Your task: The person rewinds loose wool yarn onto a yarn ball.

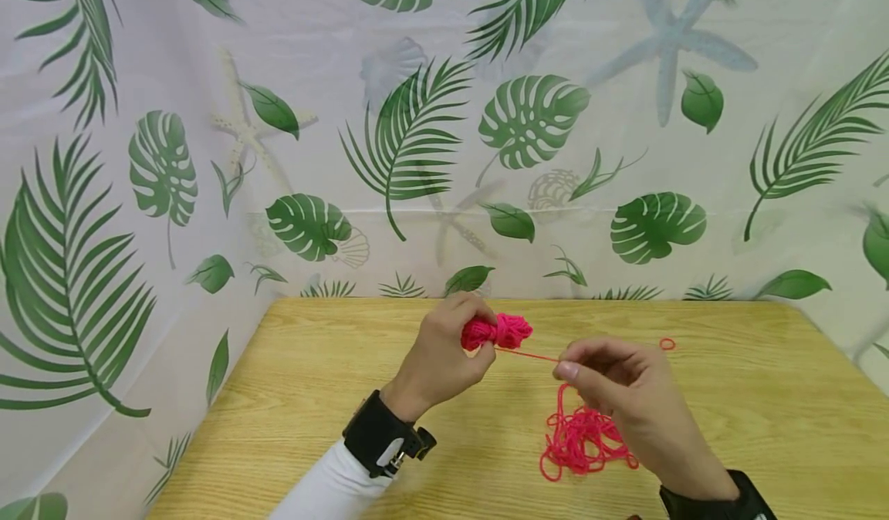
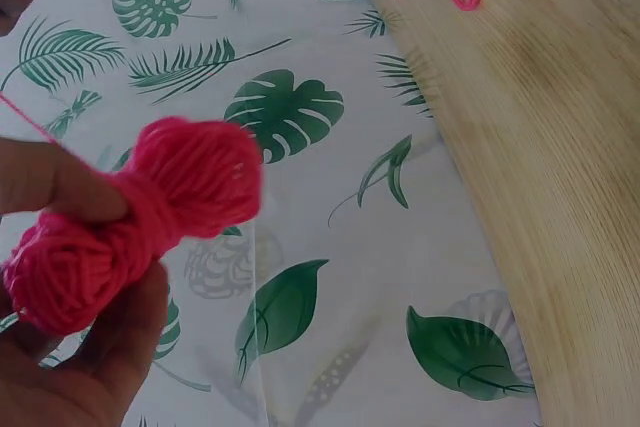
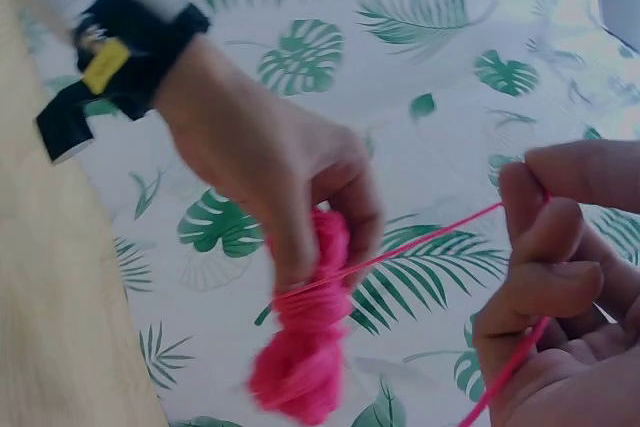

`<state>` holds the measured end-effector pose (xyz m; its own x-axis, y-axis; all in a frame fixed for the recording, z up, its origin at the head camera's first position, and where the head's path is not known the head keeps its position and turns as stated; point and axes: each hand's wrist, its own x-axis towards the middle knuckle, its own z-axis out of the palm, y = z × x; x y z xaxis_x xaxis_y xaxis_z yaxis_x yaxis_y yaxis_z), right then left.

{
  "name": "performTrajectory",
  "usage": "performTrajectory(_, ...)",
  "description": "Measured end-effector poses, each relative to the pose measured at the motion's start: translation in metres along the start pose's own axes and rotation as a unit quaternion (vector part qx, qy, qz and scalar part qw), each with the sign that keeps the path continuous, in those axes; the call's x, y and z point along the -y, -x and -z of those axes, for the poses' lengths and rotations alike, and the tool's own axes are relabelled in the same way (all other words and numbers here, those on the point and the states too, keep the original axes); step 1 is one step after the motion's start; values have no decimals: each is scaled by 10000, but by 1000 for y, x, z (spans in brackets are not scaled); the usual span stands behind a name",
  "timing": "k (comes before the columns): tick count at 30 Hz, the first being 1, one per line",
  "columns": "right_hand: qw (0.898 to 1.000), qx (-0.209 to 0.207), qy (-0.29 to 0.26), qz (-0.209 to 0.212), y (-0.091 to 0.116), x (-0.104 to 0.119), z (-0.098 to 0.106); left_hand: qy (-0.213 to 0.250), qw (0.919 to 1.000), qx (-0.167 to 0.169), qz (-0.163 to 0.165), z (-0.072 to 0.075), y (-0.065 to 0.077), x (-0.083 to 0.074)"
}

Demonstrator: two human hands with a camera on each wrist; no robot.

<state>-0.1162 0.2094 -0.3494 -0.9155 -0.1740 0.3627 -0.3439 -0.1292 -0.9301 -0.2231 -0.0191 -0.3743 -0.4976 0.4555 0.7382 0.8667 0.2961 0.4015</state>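
Note:
A small bundle of bright pink yarn (image 1: pixel 512 330), wrapped tightly round its middle, is gripped between the thumb and fingers of my left hand (image 1: pixel 444 354). In the left wrist view the bundle (image 2: pixel 195 177) has two puffy ends and a narrow waist. From that waist a single strand (image 1: pixel 528 355) runs taut to my right hand (image 1: pixel 635 396), which pinches it between thumb and forefinger. The right wrist view shows the strand (image 3: pixel 430 239) crossing to the fingertips, with more yarn (image 3: pixel 508 372) passing through the curled fingers and down. Both hands are raised over the table.
A loose tangle of pink yarn (image 1: pixel 579 443) lies on the wooden table (image 1: pixel 333 366) under my right hand. Farther back sits a small red loop (image 1: pixel 667 344). A white leaf-patterned cloth (image 1: pixel 430 258) hangs behind the table and along its left side.

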Motion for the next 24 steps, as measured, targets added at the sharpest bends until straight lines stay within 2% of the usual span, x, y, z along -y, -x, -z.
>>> performTrajectory(3, 9946, -351, -964, 170, -10, -2, 7, 38, 9939, 1099, 47, 3, 1, -3)
performTrajectory(5, 9851, -422, -1618, 398, -18, -5, 12, 343, 9828, 1809, 128, 5, 0, -6)
performTrajectory(8, 9659, -297, -2467, 725, -28, -10, 18, 1111, 9567, 2667, 361, 9, 0, -10)
performTrajectory(11, 9481, -310, -3060, 808, -38, -16, 22, 1933, 9271, 3179, 453, 12, 0, -15)
performTrajectory(14, 9370, -618, -3373, 667, -47, -25, 25, 2559, 9045, 3400, 268, 13, -1, -20)
performTrajectory(16, 9299, -873, -3539, 483, -52, -32, 27, 2883, 8932, 3449, 103, 13, -1, -23)
performTrajectory(18, 9270, -1172, -3554, 234, -57, -41, 28, 3305, 8794, 3426, 84, 13, -1, -27)
performTrajectory(21, 9307, -1760, -3197, -239, -63, -54, 28, 3986, 8574, 3250, 179, 13, -1, -33)
performTrajectory(22, 9348, -1931, -2954, -397, -65, -59, 27, 4241, 8498, 3123, 226, 13, -1, -36)
performTrajectory(24, 9469, -2228, -2207, -705, -66, -68, 23, 4624, 8422, 2765, 215, 12, -3, -39)
